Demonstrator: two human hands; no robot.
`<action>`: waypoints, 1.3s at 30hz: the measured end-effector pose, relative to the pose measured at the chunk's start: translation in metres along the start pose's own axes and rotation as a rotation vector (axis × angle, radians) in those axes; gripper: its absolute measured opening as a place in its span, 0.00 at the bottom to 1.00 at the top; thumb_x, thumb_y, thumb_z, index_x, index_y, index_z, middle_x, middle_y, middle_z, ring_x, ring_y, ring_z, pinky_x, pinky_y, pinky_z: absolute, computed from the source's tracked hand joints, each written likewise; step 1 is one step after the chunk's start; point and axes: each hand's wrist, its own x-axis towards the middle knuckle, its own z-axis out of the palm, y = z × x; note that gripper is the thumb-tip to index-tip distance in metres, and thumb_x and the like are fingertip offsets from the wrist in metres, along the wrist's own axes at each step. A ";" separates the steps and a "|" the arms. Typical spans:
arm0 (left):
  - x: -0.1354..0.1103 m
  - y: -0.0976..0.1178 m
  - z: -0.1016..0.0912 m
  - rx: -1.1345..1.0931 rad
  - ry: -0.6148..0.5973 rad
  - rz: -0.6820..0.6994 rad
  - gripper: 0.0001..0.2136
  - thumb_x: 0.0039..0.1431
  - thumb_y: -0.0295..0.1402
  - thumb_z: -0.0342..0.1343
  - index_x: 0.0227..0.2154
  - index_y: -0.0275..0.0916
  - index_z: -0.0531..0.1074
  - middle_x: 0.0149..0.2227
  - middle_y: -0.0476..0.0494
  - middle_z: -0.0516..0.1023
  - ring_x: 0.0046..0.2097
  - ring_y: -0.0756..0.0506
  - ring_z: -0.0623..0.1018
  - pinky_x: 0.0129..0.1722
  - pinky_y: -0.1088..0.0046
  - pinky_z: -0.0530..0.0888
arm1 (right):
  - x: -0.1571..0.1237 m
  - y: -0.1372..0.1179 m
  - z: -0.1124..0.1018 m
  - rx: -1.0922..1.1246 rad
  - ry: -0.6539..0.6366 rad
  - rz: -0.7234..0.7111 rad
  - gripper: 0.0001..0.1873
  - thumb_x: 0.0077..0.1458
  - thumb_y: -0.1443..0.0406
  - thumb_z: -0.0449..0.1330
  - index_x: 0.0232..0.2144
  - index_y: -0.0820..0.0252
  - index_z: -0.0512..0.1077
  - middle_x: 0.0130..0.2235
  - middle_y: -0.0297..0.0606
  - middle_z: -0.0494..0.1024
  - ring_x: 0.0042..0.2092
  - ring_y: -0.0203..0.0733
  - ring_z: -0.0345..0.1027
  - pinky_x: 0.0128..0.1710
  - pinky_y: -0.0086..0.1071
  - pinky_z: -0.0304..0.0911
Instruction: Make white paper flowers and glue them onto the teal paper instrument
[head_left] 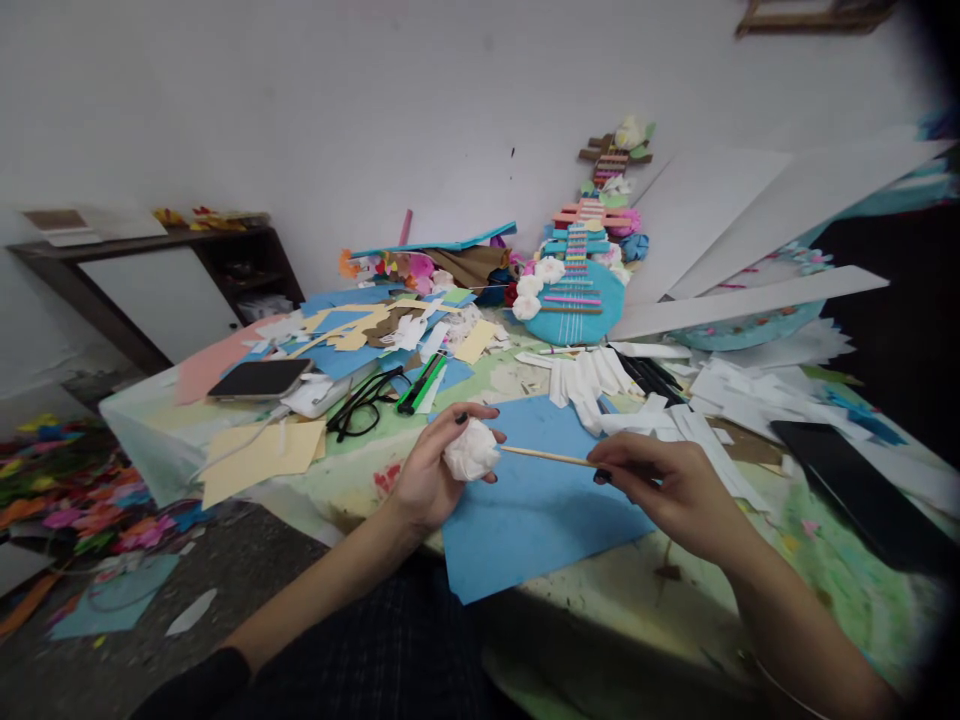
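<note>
The left hand (427,480) hangs over the near edge of the bench (825,570), its grip curled around a white paper ball (471,452): the fingers wrap over the top and the thumb presses in from below, so the ball sits in the fingertips rather than deep in the palm. A thin wooden stick (547,457) runs from the right side of the ball, almost level, to the right hand (667,490). That hand's grip is pressed together on the stick's right end, pinching it between thumb and forefinger. The stick's left end meets the ball; whether it goes inside cannot be told. Ball and stick are held just above a blue sheet (525,520) that lies flat and overhangs the near edge of the bench. Farther off to the left lie black glasses (365,403), green markers (420,385), a dark phone (259,378) and a yellow sheet (262,455). Beyond the hands is a heap of white paper strips (592,375), and behind it a blue paper guitar (577,300) leans on the wall. A black tablet (847,490) lies to the right.
</note>
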 end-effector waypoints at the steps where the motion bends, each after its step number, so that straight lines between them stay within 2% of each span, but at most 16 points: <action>1: 0.000 0.000 0.000 0.013 -0.010 0.003 0.09 0.58 0.34 0.53 0.38 0.36 0.73 0.41 0.39 0.75 0.36 0.45 0.77 0.22 0.74 0.78 | 0.000 0.000 0.000 -0.014 -0.005 -0.003 0.08 0.58 0.66 0.54 0.35 0.58 0.74 0.30 0.35 0.78 0.27 0.34 0.67 0.26 0.28 0.60; 5: -0.002 -0.001 0.001 0.094 -0.042 0.006 0.12 0.56 0.35 0.56 0.42 0.34 0.72 0.38 0.39 0.76 0.33 0.46 0.77 0.25 0.72 0.78 | 0.002 -0.001 0.002 -0.046 -0.023 -0.012 0.08 0.57 0.66 0.54 0.34 0.57 0.74 0.29 0.34 0.78 0.27 0.33 0.67 0.26 0.28 0.60; 8: -0.003 -0.002 0.000 0.179 -0.077 -0.009 0.18 0.52 0.34 0.62 0.45 0.35 0.70 0.39 0.40 0.76 0.33 0.47 0.77 0.27 0.72 0.78 | 0.002 -0.001 0.004 -0.039 -0.038 0.007 0.09 0.58 0.65 0.54 0.35 0.58 0.74 0.29 0.34 0.78 0.25 0.33 0.66 0.26 0.28 0.60; 10: -0.003 -0.002 0.000 0.280 -0.109 0.011 0.26 0.46 0.30 0.66 0.49 0.38 0.68 0.42 0.41 0.76 0.36 0.47 0.77 0.31 0.74 0.78 | 0.002 0.000 0.005 -0.019 -0.060 0.030 0.09 0.58 0.64 0.54 0.35 0.58 0.74 0.29 0.35 0.78 0.24 0.33 0.65 0.25 0.29 0.60; 12: -0.003 -0.002 -0.001 0.388 -0.149 0.089 0.32 0.40 0.25 0.69 0.51 0.40 0.66 0.46 0.41 0.74 0.44 0.45 0.77 0.37 0.76 0.77 | 0.002 0.002 0.006 0.025 -0.080 0.057 0.09 0.58 0.63 0.54 0.36 0.58 0.74 0.29 0.36 0.78 0.24 0.33 0.65 0.24 0.29 0.61; 15: -0.002 -0.002 -0.001 0.463 -0.210 0.206 0.32 0.39 0.23 0.70 0.50 0.43 0.68 0.55 0.40 0.67 0.51 0.42 0.75 0.42 0.75 0.76 | 0.002 0.003 0.008 0.129 -0.103 0.112 0.09 0.58 0.62 0.55 0.37 0.59 0.73 0.30 0.38 0.78 0.24 0.33 0.65 0.23 0.28 0.61; 20: -0.003 -0.001 0.001 0.406 -0.279 0.203 0.31 0.38 0.22 0.70 0.49 0.44 0.70 0.61 0.38 0.56 0.52 0.36 0.73 0.37 0.67 0.82 | 0.002 0.003 0.007 0.214 -0.105 0.138 0.09 0.57 0.61 0.56 0.37 0.59 0.73 0.30 0.38 0.78 0.24 0.32 0.64 0.22 0.26 0.58; 25: -0.006 0.000 0.000 0.375 -0.314 0.209 0.33 0.39 0.22 0.70 0.50 0.49 0.70 0.63 0.40 0.53 0.53 0.34 0.73 0.35 0.65 0.83 | 0.002 0.004 0.008 0.218 -0.104 0.146 0.08 0.57 0.62 0.58 0.37 0.59 0.74 0.31 0.39 0.78 0.30 0.36 0.70 0.26 0.27 0.62; 30: -0.006 0.003 -0.001 0.562 -0.278 0.255 0.24 0.40 0.26 0.70 0.44 0.41 0.75 0.61 0.35 0.60 0.58 0.32 0.68 0.43 0.59 0.80 | 0.002 0.004 0.007 0.260 -0.105 0.122 0.07 0.56 0.62 0.58 0.36 0.58 0.74 0.32 0.40 0.78 0.33 0.38 0.73 0.31 0.28 0.66; 34: -0.004 0.006 0.000 0.677 -0.253 0.343 0.23 0.40 0.29 0.71 0.43 0.39 0.75 0.52 0.34 0.72 0.61 0.33 0.63 0.52 0.51 0.73 | 0.002 0.001 0.006 0.278 -0.104 0.111 0.07 0.56 0.63 0.59 0.36 0.59 0.75 0.32 0.40 0.78 0.33 0.37 0.73 0.32 0.28 0.67; 39: -0.005 0.008 0.003 0.710 -0.255 0.351 0.21 0.42 0.32 0.70 0.42 0.40 0.75 0.47 0.34 0.76 0.62 0.33 0.62 0.52 0.48 0.70 | 0.003 -0.002 0.007 0.285 -0.104 0.096 0.07 0.56 0.63 0.59 0.34 0.60 0.75 0.30 0.40 0.78 0.32 0.37 0.73 0.30 0.28 0.67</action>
